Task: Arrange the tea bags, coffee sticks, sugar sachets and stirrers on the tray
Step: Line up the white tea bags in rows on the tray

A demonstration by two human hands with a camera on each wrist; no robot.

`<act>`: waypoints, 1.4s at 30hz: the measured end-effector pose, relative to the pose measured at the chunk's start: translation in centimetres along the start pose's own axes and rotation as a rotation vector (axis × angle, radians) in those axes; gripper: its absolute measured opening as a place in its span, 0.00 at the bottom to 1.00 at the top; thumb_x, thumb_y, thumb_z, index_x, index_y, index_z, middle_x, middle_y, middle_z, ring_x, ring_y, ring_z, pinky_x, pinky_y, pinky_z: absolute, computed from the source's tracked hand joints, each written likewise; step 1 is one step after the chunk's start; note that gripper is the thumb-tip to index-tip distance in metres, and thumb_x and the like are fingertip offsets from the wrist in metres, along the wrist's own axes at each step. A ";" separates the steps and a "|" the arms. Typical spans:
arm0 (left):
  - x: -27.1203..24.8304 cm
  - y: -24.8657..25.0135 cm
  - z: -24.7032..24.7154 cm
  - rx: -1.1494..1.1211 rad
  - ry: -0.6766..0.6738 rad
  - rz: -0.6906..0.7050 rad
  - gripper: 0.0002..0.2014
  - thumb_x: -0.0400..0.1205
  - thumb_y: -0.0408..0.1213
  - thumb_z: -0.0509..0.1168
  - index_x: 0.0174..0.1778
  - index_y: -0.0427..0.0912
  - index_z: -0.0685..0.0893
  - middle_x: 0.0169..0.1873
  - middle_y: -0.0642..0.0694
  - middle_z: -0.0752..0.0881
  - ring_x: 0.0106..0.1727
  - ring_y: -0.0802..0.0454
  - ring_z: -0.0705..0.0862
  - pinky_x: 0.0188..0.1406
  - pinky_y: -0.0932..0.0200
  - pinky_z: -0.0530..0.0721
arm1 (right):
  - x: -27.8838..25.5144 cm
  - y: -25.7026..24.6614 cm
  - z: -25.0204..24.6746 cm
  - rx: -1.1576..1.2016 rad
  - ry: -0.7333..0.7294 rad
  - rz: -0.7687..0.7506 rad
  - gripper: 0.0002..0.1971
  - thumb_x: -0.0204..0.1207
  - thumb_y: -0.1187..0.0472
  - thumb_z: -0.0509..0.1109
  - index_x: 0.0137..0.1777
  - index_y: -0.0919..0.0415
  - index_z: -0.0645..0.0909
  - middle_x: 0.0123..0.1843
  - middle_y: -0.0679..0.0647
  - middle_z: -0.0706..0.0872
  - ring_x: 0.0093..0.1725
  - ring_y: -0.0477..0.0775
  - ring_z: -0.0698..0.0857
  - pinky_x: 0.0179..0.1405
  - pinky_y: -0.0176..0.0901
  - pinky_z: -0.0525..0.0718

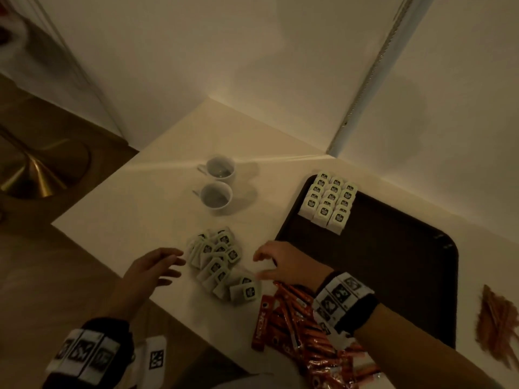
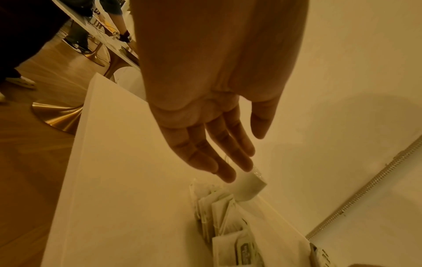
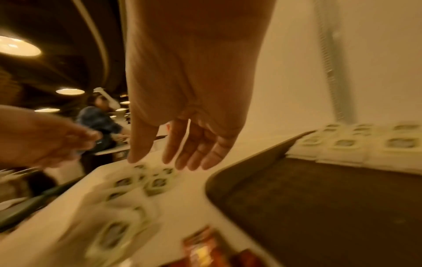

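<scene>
Coffee sticks (image 1: 303,329) sit nearest you in a messy orange heap on the table (image 1: 157,192), under your right wrist. Just past them, your right hand (image 1: 283,263) and left hand (image 1: 153,269) flank the loose tea bags (image 1: 222,262), both grips released, fingers relaxed, holding nothing. Looks like you're mid tea-bag step: scoop a batch and square it up. Further out, the tray (image 1: 393,270) already has neat tea bag rows (image 1: 328,202) in its far corner, so line the next batch beside those.
</scene>
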State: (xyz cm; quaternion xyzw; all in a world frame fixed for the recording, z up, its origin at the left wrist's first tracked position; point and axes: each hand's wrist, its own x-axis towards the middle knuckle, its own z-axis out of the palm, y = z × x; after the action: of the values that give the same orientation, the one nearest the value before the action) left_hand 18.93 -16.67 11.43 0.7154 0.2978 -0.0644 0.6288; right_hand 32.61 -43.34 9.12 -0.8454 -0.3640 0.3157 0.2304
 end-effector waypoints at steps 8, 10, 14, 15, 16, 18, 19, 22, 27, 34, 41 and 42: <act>-1.5 -2.4 -1.7 -0.044 0.008 -0.005 0.10 0.86 0.34 0.58 0.53 0.41 0.85 0.47 0.43 0.90 0.46 0.44 0.87 0.46 0.51 0.82 | 2.1 -2.6 5.6 -0.261 -0.086 0.067 0.40 0.62 0.46 0.80 0.69 0.62 0.68 0.64 0.59 0.73 0.61 0.59 0.73 0.54 0.50 0.75; -1.6 -2.9 -2.1 -0.048 0.011 -0.006 0.10 0.86 0.35 0.59 0.53 0.43 0.86 0.46 0.45 0.90 0.47 0.44 0.87 0.47 0.50 0.82 | 2.4 -2.9 5.9 -0.207 -0.098 0.085 0.36 0.65 0.52 0.80 0.69 0.61 0.68 0.65 0.59 0.74 0.62 0.60 0.74 0.54 0.49 0.75; -1.6 -3.3 -2.6 -0.043 0.018 0.006 0.10 0.86 0.35 0.59 0.53 0.44 0.86 0.46 0.47 0.91 0.47 0.43 0.87 0.45 0.51 0.83 | 2.6 -3.1 5.6 -0.165 -0.093 0.122 0.26 0.73 0.60 0.73 0.70 0.63 0.72 0.64 0.61 0.75 0.64 0.60 0.75 0.56 0.45 0.73; -1.6 -3.3 -2.6 -0.043 0.019 0.012 0.10 0.86 0.35 0.59 0.53 0.43 0.86 0.46 0.47 0.91 0.46 0.44 0.87 0.45 0.52 0.83 | 2.5 -3.0 5.4 -0.152 -0.097 0.126 0.24 0.75 0.60 0.72 0.70 0.63 0.73 0.64 0.61 0.75 0.63 0.60 0.75 0.56 0.45 0.73; -1.6 -3.1 -2.5 -0.046 0.016 0.019 0.10 0.86 0.35 0.59 0.53 0.43 0.86 0.46 0.46 0.91 0.46 0.45 0.87 0.45 0.52 0.83 | 2.4 -3.0 5.2 -0.134 -0.101 0.127 0.23 0.76 0.61 0.71 0.70 0.63 0.73 0.63 0.61 0.76 0.63 0.60 0.76 0.55 0.44 0.73; -1.7 -2.6 -2.1 -0.059 -0.007 0.035 0.10 0.86 0.35 0.59 0.53 0.43 0.86 0.47 0.45 0.90 0.47 0.44 0.87 0.46 0.52 0.83 | 2.1 -3.2 4.5 -0.085 -0.098 0.115 0.23 0.75 0.59 0.71 0.69 0.62 0.75 0.63 0.61 0.78 0.63 0.59 0.77 0.58 0.45 0.74; -1.6 -2.1 -1.8 -0.068 -0.027 0.038 0.09 0.86 0.35 0.60 0.53 0.42 0.86 0.47 0.44 0.90 0.48 0.43 0.87 0.47 0.51 0.83 | 2.0 -3.6 3.9 -0.060 -0.090 0.095 0.23 0.74 0.58 0.73 0.68 0.63 0.77 0.61 0.61 0.80 0.62 0.58 0.78 0.59 0.47 0.76; -1.2 0.1 -0.1 -0.068 -0.181 0.013 0.11 0.83 0.43 0.66 0.57 0.44 0.84 0.50 0.45 0.90 0.51 0.43 0.88 0.51 0.47 0.86 | 1.9 -5.7 1.1 -0.006 -0.056 -0.014 0.16 0.70 0.58 0.77 0.54 0.66 0.84 0.49 0.62 0.86 0.49 0.58 0.82 0.50 0.51 0.80; 0.5 4.0 3.5 0.013 -0.568 -0.016 0.40 0.55 0.68 0.77 0.62 0.55 0.81 0.54 0.52 0.89 0.54 0.49 0.88 0.46 0.56 0.87 | 2.6 -9.7 -2.9 -0.062 -0.037 -0.166 0.12 0.67 0.63 0.78 0.50 0.63 0.87 0.42 0.55 0.86 0.41 0.48 0.80 0.38 0.30 0.73; 2.3 6.5 3.6 -0.054 -0.593 0.049 0.08 0.85 0.39 0.62 0.58 0.45 0.81 0.38 0.45 0.84 0.31 0.55 0.80 0.30 0.64 0.79 | 2.1 -8.6 -5.2 0.412 0.224 -0.080 0.23 0.64 0.71 0.80 0.57 0.60 0.77 0.48 0.54 0.82 0.45 0.50 0.84 0.44 0.40 0.86; 2.5 8.1 2.9 -0.508 -0.419 0.107 0.11 0.81 0.35 0.63 0.58 0.47 0.79 0.34 0.47 0.76 0.36 0.52 0.77 0.40 0.57 0.77 | 2.2 -7.0 0.8 0.007 -0.036 0.200 0.23 0.71 0.47 0.75 0.59 0.61 0.77 0.56 0.53 0.82 0.49 0.50 0.79 0.44 0.40 0.78; 2.4 8.6 3.2 -0.556 -0.428 0.093 0.11 0.78 0.37 0.63 0.56 0.46 0.78 0.34 0.47 0.76 0.35 0.51 0.78 0.37 0.58 0.78 | 2.2 -7.5 1.8 -0.024 -0.079 0.196 0.24 0.70 0.46 0.76 0.60 0.60 0.77 0.56 0.52 0.81 0.49 0.49 0.78 0.45 0.40 0.74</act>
State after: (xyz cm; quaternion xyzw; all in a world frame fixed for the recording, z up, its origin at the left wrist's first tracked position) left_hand 26.13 -19.12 17.14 0.5002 0.1326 -0.1006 0.8498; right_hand 29.03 -36.66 11.69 -0.8666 -0.2920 0.3654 0.1739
